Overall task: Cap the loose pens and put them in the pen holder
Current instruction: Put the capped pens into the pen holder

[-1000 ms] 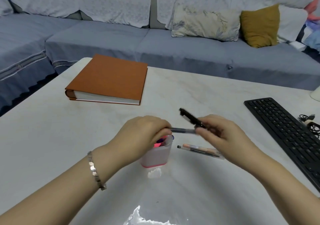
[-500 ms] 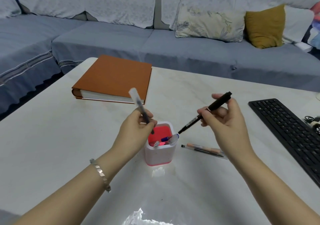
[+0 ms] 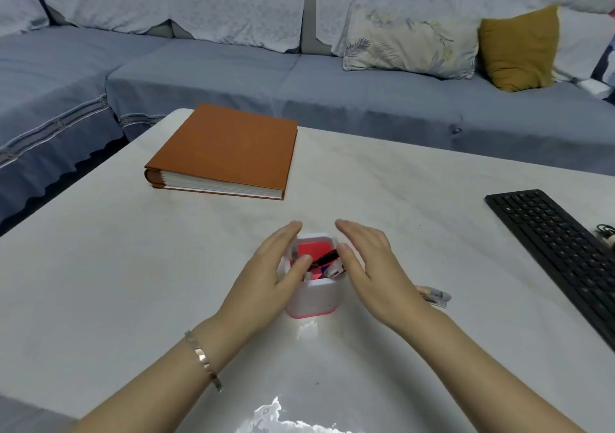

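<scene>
The white pen holder point(image 3: 314, 299) with a pink inside stands on the table near the front. A black pen point(image 3: 324, 259) and other pens lean inside it. My left hand point(image 3: 271, 273) rests against the holder's left side, fingers straight, thumb over the rim. My right hand point(image 3: 369, 266) flanks the right side, fingers apart, holding nothing. Two capped pens point(image 3: 432, 294) lie on the table behind my right wrist, partly hidden.
An orange-brown book point(image 3: 226, 153) lies at the back left of the white table point(image 3: 100, 266). A black keyboard point(image 3: 559, 246) runs along the right edge, with a cable point(image 3: 604, 231) beyond it. A blue sofa with cushions stands behind the table.
Both hands have let go of their pens, which now sit in the holder. The hands have dropped down to either side of the holder.
</scene>
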`<move>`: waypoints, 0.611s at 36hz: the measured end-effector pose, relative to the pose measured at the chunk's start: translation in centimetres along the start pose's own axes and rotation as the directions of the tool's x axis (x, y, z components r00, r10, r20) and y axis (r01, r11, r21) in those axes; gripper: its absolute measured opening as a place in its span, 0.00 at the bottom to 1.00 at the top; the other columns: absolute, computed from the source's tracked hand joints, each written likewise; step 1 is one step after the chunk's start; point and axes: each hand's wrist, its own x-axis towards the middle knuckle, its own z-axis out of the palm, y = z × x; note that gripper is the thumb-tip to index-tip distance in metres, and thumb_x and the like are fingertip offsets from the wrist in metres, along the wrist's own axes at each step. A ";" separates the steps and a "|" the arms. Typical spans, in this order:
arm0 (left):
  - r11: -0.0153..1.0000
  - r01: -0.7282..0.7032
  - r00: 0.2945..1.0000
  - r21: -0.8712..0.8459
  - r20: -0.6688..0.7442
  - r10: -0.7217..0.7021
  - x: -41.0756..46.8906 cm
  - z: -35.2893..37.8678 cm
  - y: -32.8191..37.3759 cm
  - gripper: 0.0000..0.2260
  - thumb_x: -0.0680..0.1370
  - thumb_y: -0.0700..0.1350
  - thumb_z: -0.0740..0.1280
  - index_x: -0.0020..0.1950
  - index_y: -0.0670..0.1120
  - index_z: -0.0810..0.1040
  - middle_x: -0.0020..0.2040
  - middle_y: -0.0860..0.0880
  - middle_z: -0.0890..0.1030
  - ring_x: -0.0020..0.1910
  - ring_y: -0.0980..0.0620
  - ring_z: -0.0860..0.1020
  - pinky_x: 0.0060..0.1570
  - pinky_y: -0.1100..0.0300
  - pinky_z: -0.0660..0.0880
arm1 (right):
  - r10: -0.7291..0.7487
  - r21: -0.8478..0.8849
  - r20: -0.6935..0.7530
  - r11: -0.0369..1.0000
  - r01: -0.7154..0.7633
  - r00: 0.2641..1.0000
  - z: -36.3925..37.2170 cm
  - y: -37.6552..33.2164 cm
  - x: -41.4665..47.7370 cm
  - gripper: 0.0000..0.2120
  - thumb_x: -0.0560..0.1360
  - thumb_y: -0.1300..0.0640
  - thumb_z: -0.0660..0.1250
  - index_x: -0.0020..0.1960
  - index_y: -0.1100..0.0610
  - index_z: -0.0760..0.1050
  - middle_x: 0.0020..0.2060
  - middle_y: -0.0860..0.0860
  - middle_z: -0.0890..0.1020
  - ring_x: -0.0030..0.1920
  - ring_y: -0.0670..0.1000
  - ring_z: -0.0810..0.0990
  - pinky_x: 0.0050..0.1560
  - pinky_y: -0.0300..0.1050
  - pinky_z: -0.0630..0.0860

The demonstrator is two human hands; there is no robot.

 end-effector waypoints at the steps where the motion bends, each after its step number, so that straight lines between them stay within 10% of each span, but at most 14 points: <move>1: 0.999 0.023 0.999 -0.023 0.047 -0.022 -0.3 0.0 0.0 0.26 0.75 0.53 0.61 0.70 0.60 0.54 0.61 0.73 0.58 0.57 0.82 0.57 0.51 0.87 0.55 | 0.020 0.017 0.012 1.000 -0.020 1.000 -0.4 0.3 -0.4 0.18 0.78 0.54 0.53 0.68 0.53 0.62 0.59 0.40 0.65 0.63 0.39 0.59 0.59 0.19 0.50; 10: 0.985 0.162 0.981 -0.066 0.115 -0.154 -0.8 0.5 -1.7 0.46 0.66 0.50 0.75 0.72 0.59 0.45 0.70 0.61 0.58 0.68 0.59 0.60 0.65 0.62 0.61 | 0.371 -0.316 -0.023 0.878 -0.359 0.928 -3.8 10.3 -3.8 0.16 0.74 0.60 0.63 0.62 0.58 0.71 0.62 0.56 0.75 0.64 0.57 0.68 0.64 0.46 0.64; 22: 0.934 0.239 0.970 -0.266 0.104 -0.219 0.5 1.3 -1.4 0.36 0.70 0.40 0.71 0.72 0.53 0.55 0.72 0.54 0.62 0.61 0.59 0.66 0.57 0.62 0.65 | 0.329 -0.693 0.101 0.701 -0.171 0.939 -1.7 12.0 -5.4 0.08 0.71 0.64 0.63 0.50 0.61 0.72 0.43 0.58 0.77 0.43 0.59 0.76 0.38 0.49 0.71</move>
